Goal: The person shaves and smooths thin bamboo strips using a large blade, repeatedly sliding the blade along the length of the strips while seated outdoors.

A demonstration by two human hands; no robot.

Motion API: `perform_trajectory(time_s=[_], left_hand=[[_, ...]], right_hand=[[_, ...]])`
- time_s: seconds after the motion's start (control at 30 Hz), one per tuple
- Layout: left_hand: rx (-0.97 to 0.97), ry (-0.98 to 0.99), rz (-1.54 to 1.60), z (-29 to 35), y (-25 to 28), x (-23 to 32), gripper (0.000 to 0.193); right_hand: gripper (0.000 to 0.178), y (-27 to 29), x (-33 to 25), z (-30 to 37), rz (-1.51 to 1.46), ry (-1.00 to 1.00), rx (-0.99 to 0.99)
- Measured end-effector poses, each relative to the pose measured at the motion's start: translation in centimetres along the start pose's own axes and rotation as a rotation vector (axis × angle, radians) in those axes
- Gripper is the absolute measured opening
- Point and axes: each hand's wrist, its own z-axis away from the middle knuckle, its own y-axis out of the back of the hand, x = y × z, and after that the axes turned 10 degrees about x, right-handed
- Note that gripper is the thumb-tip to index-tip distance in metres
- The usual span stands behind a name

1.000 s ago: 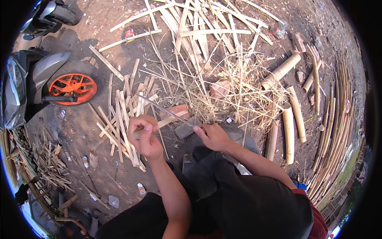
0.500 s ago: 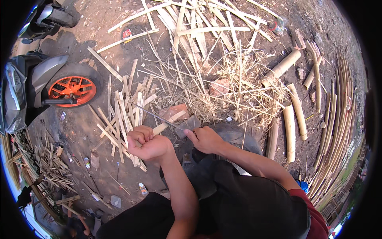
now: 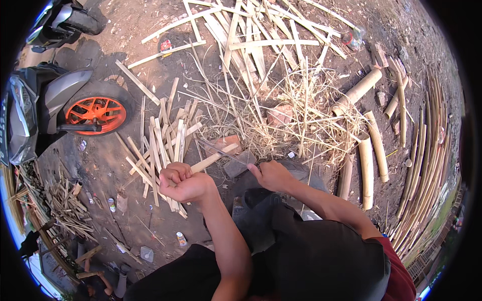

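My left hand point(image 3: 182, 183) is closed round a flat split-bamboo strip point(image 3: 205, 163), which sticks out to the upper right. In my right hand point(image 3: 271, 175) is a long thin-bladed knife point(image 3: 236, 159), its handle hidden by the fingers. The blade points to the upper left and crosses the strip near its far end. Behind the strip lie a reddish brick piece point(image 3: 227, 141) and a grey block point(image 3: 237, 166). Beyond the hands is a heap of thin bamboo shavings point(image 3: 321, 95).
Split bamboo strips point(image 3: 160, 145) are piled left of my hands; longer ones point(image 3: 251, 55) lie at the far side. Bamboo tubes point(image 3: 365, 170) and long poles point(image 3: 422, 170) lie to the right. A motorcycle wheel point(image 3: 95, 115) with an orange rim stands left. A tyre point(image 3: 314, 181) is beneath my right arm.
My right hand has shifted right, drawing the knife back so its blade reaches less far past the strip. The left hand has stayed closed, nearly in place. The view has moved slightly.
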Motion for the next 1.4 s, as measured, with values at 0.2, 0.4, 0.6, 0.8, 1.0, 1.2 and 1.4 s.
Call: perform_trajectory(time_s=[0.2,0.4,0.6,0.8,1.0,1.2,1.4], left_hand=[[0.079,0.041,-0.066,-0.3,-0.1,0.5,0.042],[-0.019,0.015,-0.047,-1.4,0.9,-0.4,0.039],[0.039,0.001,-0.048,-1.5,1.4,0.5,0.041],[-0.044,0.069,-0.042,-2.9,2.2,0.6,0.038],[-0.329,0.188,0.076,-5.0,3.7,1.4,0.037],[-0.634,0.312,0.152,-5.9,5.1,1.7,0.037],[-1.204,0.262,0.072,-4.0,4.7,1.6,0.04]], right_hand=[[0.072,-3.2,3.7,0.0,0.017,-0.034,0.047],[0.075,-3.1,1.0,0.4,-0.083,0.024,0.006],[0.076,-1.2,5.6,-0.9,0.136,-0.162,-0.062],[0.077,-1.4,8.9,-0.8,0.214,-0.174,-0.07],[0.079,-0.1,8.2,-0.6,0.228,-0.254,-0.081],[0.076,0.3,3.0,0.7,-0.087,-0.178,0.029],[0.071,0.7,-4.1,0.9,-0.387,0.163,0.024]])
